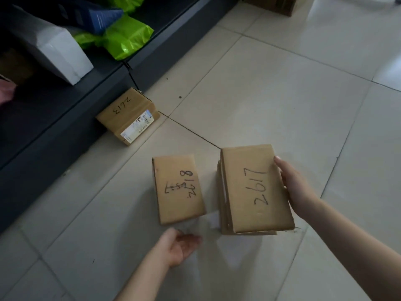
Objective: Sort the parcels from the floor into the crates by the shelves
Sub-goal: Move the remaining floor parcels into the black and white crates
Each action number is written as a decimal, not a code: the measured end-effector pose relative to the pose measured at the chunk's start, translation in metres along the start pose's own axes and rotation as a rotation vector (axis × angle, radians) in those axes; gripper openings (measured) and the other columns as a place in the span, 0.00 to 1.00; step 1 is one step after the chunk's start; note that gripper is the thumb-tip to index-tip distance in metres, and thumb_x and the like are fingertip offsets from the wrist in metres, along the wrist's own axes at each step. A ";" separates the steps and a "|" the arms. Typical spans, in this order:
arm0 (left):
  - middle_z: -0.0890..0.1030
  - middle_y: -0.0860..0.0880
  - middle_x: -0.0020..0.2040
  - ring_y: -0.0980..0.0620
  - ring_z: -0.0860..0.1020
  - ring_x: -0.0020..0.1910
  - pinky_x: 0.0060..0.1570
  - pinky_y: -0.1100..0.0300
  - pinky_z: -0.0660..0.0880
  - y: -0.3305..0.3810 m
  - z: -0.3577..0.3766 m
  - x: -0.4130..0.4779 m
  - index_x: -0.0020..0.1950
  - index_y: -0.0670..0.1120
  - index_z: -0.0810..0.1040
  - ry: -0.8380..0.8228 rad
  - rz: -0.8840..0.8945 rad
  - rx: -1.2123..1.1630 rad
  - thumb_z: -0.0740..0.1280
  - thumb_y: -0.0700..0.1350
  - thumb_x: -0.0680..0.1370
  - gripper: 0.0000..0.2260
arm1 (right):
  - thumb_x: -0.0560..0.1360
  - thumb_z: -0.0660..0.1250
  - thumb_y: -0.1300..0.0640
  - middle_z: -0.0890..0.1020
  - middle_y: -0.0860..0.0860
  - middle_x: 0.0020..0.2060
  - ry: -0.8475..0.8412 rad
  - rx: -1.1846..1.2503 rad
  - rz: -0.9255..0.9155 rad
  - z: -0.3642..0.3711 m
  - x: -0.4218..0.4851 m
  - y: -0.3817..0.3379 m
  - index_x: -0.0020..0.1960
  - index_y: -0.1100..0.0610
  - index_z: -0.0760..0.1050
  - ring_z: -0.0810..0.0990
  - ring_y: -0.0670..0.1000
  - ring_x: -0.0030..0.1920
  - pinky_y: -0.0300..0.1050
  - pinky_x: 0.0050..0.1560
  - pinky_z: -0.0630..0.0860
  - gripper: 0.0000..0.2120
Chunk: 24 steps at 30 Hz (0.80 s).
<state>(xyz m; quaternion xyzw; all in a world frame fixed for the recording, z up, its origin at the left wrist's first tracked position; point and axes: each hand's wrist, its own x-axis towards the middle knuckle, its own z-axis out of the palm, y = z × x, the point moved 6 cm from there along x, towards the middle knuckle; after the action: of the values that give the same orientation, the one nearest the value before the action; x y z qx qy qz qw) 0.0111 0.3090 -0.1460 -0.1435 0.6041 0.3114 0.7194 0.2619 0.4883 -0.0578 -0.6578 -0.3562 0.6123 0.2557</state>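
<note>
Two cardboard parcels sit side by side on the tiled floor. The larger parcel (256, 190), marked 2617, lies on top of another box whose edges show beneath it. My right hand (293, 187) grips its right side, thumb at the top edge. The smaller parcel (179, 189), marked 2618, lies flat to its left. My left hand (180, 246) hovers palm up just below that smaller parcel, fingers loosely curled and holding nothing. A third parcel (128, 115), marked 2613, leans against the shelf base further back.
A dark shelf unit (65, 118) runs along the left, carrying a white box (58, 51), green plastic bags (125, 40) and a blue package (102, 18). Another cardboard box (273, 3) stands at the top edge. Bare tiles spread to the right.
</note>
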 end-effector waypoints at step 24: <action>0.85 0.48 0.35 0.52 0.83 0.33 0.32 0.64 0.78 0.143 0.204 -0.397 0.47 0.45 0.79 -0.158 0.505 0.150 0.51 0.56 0.82 0.22 | 0.67 0.53 0.24 0.84 0.52 0.54 -0.197 0.123 0.208 0.012 -0.209 -0.256 0.55 0.46 0.82 0.80 0.58 0.58 0.61 0.65 0.72 0.34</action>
<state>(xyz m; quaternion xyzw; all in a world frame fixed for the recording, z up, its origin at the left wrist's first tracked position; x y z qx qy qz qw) 0.0511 0.4282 0.3053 0.0899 0.5842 0.4453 0.6725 0.2106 0.4810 0.2685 -0.6110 -0.2712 0.7179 0.1944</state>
